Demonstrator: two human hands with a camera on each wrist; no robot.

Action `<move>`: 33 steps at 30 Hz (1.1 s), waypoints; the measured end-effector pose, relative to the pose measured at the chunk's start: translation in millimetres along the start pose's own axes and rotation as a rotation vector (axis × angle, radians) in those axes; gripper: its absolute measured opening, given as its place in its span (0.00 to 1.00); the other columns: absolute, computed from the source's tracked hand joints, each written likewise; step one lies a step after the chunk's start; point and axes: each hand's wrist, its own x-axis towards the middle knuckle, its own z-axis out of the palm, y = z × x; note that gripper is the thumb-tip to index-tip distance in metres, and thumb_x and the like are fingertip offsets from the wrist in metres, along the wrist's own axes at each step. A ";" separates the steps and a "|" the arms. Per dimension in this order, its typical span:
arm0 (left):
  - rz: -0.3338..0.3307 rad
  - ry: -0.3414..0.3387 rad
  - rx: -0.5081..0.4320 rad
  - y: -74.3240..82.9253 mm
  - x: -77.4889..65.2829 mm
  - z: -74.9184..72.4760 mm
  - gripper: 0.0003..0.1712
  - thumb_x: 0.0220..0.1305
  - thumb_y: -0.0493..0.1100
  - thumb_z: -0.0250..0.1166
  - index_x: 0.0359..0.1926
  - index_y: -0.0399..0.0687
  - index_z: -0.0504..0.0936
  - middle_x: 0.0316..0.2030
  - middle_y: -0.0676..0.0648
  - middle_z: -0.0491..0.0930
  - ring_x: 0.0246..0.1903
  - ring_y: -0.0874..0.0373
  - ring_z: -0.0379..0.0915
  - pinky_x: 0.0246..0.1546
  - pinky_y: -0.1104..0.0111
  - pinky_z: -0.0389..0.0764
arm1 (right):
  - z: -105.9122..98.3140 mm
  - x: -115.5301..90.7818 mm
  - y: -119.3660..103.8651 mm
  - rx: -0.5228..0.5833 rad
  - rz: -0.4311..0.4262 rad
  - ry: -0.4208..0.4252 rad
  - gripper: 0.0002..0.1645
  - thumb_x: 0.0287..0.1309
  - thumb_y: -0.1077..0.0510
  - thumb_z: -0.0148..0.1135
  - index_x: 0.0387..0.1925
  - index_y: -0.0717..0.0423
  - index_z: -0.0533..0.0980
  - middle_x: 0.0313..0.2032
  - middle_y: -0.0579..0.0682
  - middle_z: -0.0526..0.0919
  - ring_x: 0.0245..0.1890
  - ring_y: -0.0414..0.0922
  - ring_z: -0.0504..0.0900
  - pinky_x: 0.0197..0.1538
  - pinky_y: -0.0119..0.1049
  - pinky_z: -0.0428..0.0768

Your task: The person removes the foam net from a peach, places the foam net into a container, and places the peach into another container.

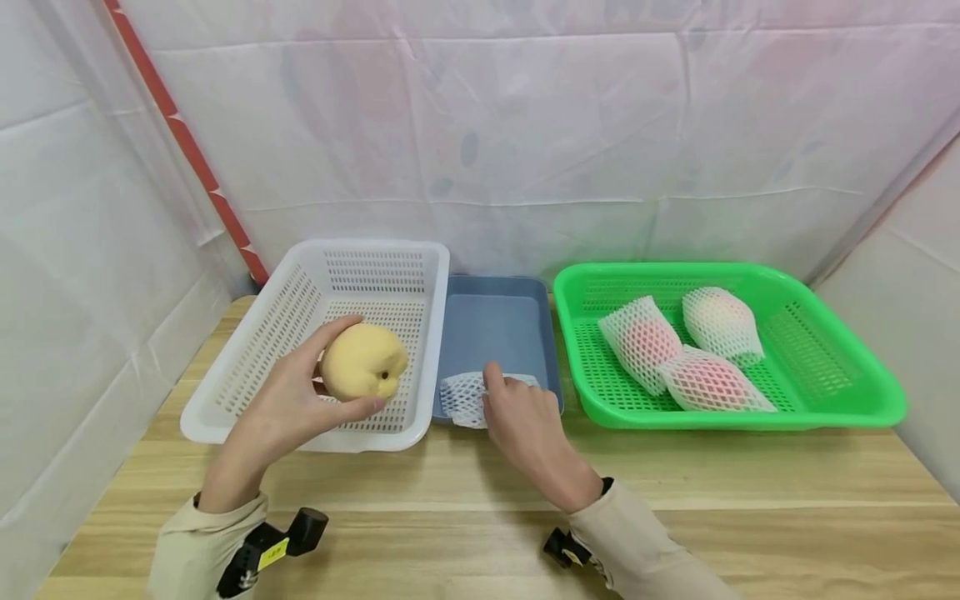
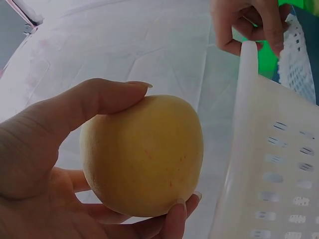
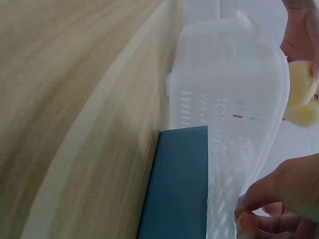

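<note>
My left hand holds a yellow peach over the white basket, thumb on one side and fingers on the other. The peach's stem hollow, with a dark spot, faces right in the head view. A few red flecks mark its skin in the left wrist view. Over the front of the blue-grey tray, my right hand pinches a white foam net sleeve between thumb and fingers. The sleeve looks flat, and the hand covers part of it.
To the right stands a green basket with three pinkish fruits in foam nets, one netted fruit lying behind the others. The tray sits between both baskets on a wooden table. Pale cloth hangs behind and at both sides.
</note>
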 end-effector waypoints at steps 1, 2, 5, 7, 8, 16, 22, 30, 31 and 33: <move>-0.005 -0.002 0.000 0.2 0.0 0.2 0.52 0.45 0.45 0.78 0.70 0.50 0.61 0.57 0.39 0.71 0.39 0.48 0.75 0.32 0.63 0.81 | 0.7 0.6 0.2 -0.001 -0.001 0.001 0.16 0.55 0.62 0.64 0.27 0.56 0.63 0.11 0.45 0.61 0.08 0.42 0.62 0.10 0.35 0.59; -0.010 -0.004 -0.003 0.3 0.0 0.4 0.52 0.45 0.45 0.78 0.70 0.50 0.61 0.56 0.39 0.71 0.39 0.48 0.75 0.31 0.63 0.81 | 1.6 1.1 0.5 -0.003 -0.003 0.000 0.15 0.55 0.63 0.64 0.27 0.56 0.64 0.12 0.45 0.62 0.09 0.42 0.64 0.10 0.35 0.60; -0.018 -0.008 -0.010 0.7 0.4 0.9 0.53 0.45 0.45 0.78 0.70 0.51 0.61 0.56 0.39 0.72 0.38 0.48 0.75 0.30 0.63 0.81 | 4.3 2.2 1.8 0.020 0.001 -0.014 0.12 0.54 0.63 0.65 0.25 0.56 0.69 0.15 0.47 0.70 0.11 0.44 0.70 0.12 0.37 0.66; -0.020 -0.010 -0.015 0.9 0.8 1.4 0.53 0.45 0.45 0.79 0.70 0.51 0.61 0.55 0.38 0.72 0.38 0.48 0.75 0.29 0.63 0.81 | 6.6 2.5 2.9 0.040 0.001 -0.022 0.10 0.55 0.62 0.66 0.24 0.56 0.71 0.17 0.48 0.74 0.14 0.45 0.73 0.13 0.38 0.70; -0.021 -0.012 -0.019 0.9 1.0 1.6 0.52 0.45 0.45 0.78 0.70 0.52 0.61 0.55 0.38 0.72 0.37 0.48 0.75 0.29 0.63 0.81 | 7.7 2.6 3.4 0.046 0.000 -0.022 0.10 0.56 0.61 0.66 0.24 0.56 0.73 0.18 0.48 0.75 0.15 0.46 0.75 0.15 0.38 0.71; 0.003 -0.015 -0.016 -1.3 3.2 6.2 0.52 0.44 0.43 0.79 0.70 0.50 0.62 0.57 0.38 0.71 0.41 0.46 0.75 0.33 0.63 0.81 | 13.1 5.1 5.0 0.070 0.007 -0.146 0.21 0.69 0.48 0.52 0.22 0.54 0.75 0.24 0.52 0.80 0.27 0.51 0.79 0.25 0.46 0.79; 0.025 -0.007 -0.007 -3.4 4.8 8.8 0.51 0.44 0.43 0.79 0.69 0.49 0.63 0.56 0.39 0.72 0.42 0.46 0.75 0.36 0.60 0.80 | 14.2 7.4 2.9 0.124 -0.002 -0.099 0.22 0.70 0.50 0.50 0.17 0.49 0.70 0.19 0.46 0.76 0.25 0.48 0.78 0.25 0.43 0.78; 0.075 -0.001 0.080 -6.1 9.0 8.1 0.51 0.43 0.44 0.79 0.68 0.45 0.64 0.55 0.40 0.74 0.41 0.49 0.73 0.34 0.61 0.79 | 5.8 14.9 -16.6 0.236 0.043 0.016 0.32 0.68 0.36 0.45 0.11 0.45 0.59 0.09 0.39 0.58 0.10 0.37 0.61 0.12 0.33 0.57; 0.080 0.003 0.101 -6.0 9.4 7.7 0.51 0.43 0.44 0.79 0.68 0.44 0.64 0.54 0.40 0.74 0.40 0.50 0.73 0.33 0.62 0.78 | 5.0 15.9 -19.5 0.247 0.059 0.002 0.32 0.68 0.35 0.44 0.11 0.45 0.60 0.09 0.39 0.58 0.11 0.37 0.61 0.13 0.33 0.58; 0.083 0.009 0.125 -5.9 9.5 6.5 0.50 0.43 0.44 0.79 0.67 0.44 0.64 0.54 0.40 0.74 0.41 0.49 0.73 0.33 0.62 0.78 | 4.4 18.0 -24.8 0.254 0.084 -0.036 0.32 0.67 0.32 0.42 0.13 0.45 0.61 0.10 0.39 0.60 0.12 0.37 0.62 0.14 0.33 0.59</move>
